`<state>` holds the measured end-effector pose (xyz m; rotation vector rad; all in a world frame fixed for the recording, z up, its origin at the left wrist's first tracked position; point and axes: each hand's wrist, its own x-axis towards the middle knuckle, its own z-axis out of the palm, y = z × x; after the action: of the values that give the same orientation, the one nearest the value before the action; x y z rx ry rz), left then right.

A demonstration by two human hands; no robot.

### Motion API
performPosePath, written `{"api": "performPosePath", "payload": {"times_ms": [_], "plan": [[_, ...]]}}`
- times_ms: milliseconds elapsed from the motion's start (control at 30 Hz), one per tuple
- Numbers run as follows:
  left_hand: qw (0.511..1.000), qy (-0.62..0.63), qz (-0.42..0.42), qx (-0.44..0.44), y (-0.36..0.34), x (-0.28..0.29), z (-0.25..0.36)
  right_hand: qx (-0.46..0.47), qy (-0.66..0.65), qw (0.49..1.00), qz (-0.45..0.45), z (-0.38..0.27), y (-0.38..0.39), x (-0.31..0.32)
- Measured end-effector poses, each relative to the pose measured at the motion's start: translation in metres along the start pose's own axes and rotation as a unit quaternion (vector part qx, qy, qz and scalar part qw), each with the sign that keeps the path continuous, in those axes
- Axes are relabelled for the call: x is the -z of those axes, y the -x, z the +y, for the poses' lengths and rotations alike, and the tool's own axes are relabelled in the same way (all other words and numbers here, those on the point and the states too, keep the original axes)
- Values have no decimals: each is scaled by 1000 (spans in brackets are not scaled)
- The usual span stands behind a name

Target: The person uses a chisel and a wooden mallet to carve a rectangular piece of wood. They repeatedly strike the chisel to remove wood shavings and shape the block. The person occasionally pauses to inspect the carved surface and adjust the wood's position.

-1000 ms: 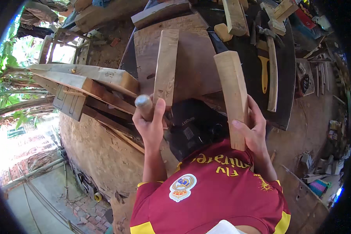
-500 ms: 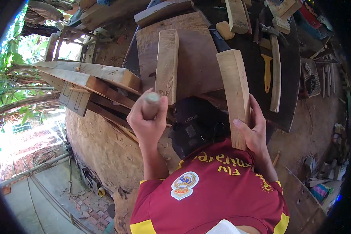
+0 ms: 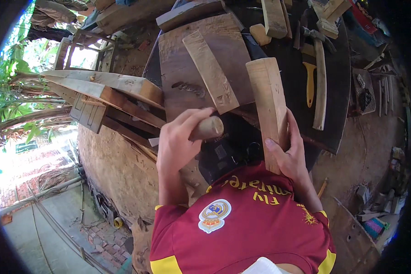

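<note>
My left hand (image 3: pixel 180 144) is closed around a round wooden handle (image 3: pixel 208 128), tilted with its end toward the right; whatever is at its other end is hidden. My right hand (image 3: pixel 285 150) grips the lower part of a long, slightly curved wooden block (image 3: pixel 266 93) held upright in the view. Between and beyond my hands, a second pale wooden block (image 3: pixel 209 71) lies at a slant on a brown board (image 3: pixel 182 64), beside a dark mark or hole. Below the board is a black object (image 3: pixel 217 153), partly hidden.
Several long timbers (image 3: pixel 114 86) jut leftward. On the dark right-hand surface (image 3: pixel 335 91) lie a yellow-handled brush (image 3: pixel 309 84), a hammer (image 3: pixel 319 77) and wood offcuts (image 3: pixel 274 18). Clutter (image 3: pixel 372 219) stands at the far right; plants and brick paving show at the left.
My left hand has turned, swinging the handle's end to the right. The block on the board has rotated, its near end now further right. My right hand's block has shifted slightly left.
</note>
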<state>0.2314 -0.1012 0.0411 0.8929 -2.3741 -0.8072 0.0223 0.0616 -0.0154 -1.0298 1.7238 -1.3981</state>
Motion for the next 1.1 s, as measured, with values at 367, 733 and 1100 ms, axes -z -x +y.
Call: {"api": "performPosePath", "payload": {"times_ms": [367,733,1100], "plan": [[976,-190,-64,-81,-59,28,9,-25,-13,1000,-7,3,2,5],[982,-170,-64,-47,-73,-12,30,-83,-72,993,42,7,22,13],[981,-188,47,30,-66,-13,21,-88,-18,996,11,8,33,22]]}}
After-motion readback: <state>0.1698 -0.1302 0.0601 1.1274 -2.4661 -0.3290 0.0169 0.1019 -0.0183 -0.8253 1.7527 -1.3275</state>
